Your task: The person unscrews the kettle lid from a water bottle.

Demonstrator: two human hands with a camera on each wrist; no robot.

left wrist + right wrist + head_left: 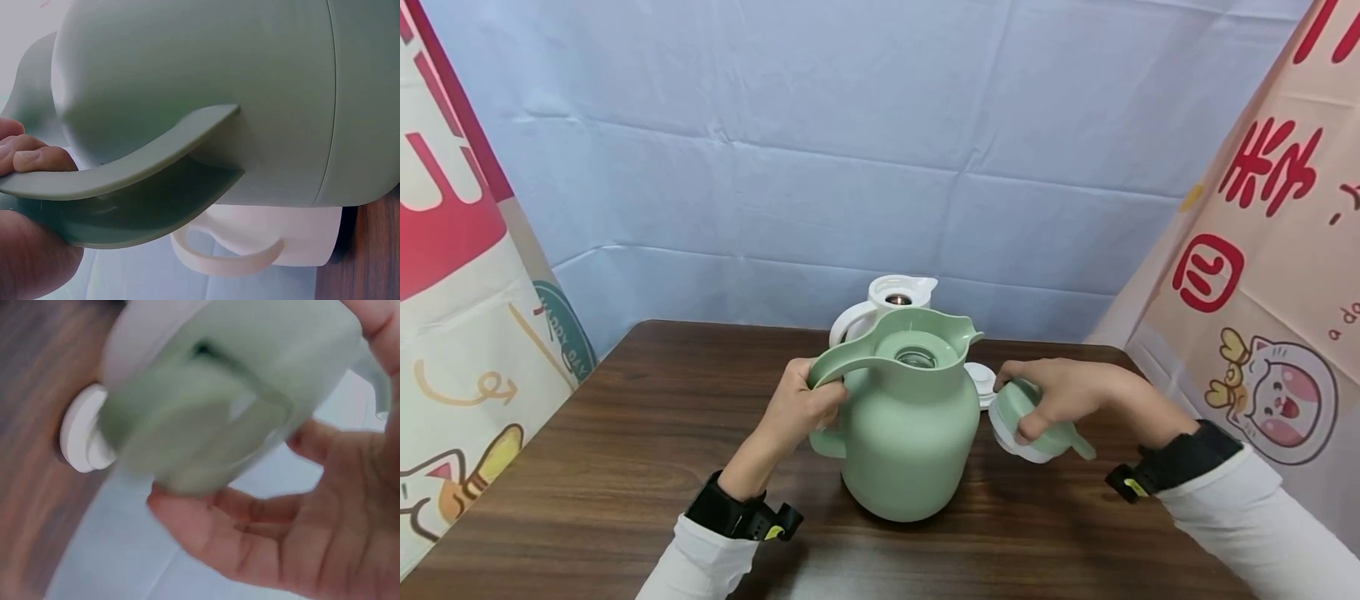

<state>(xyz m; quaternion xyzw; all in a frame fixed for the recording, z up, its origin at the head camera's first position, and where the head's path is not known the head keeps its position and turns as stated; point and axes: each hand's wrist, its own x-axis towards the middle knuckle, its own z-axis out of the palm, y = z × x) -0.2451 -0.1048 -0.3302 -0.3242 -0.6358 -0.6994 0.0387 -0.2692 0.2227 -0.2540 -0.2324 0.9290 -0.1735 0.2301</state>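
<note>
A large green thermos jug (pixel 910 442) stands upright on the table, its mouth uncovered. My left hand (pixel 805 400) grips the jug's handle (pixel 125 219) near its top, fingers on one side and thumb on the other in the left wrist view. To the right of the jug, my right hand (pixel 1060 396) holds a green and white lid (pixel 1026 417) above the table, tilted, with a small lever sticking out. In the right wrist view the lid (pixel 206 412) is blurred, with thumb and fingers around its sides.
Behind the green jug stands a smaller white jug (pixel 902 287), also without a lid. A white lid (pixel 981 382) lies on the brown wooden table (pixel 700 417) beside it. Pale blue cloth (pixel 775 167) hangs behind, with printed cloths (pixel 1262 275) at both sides.
</note>
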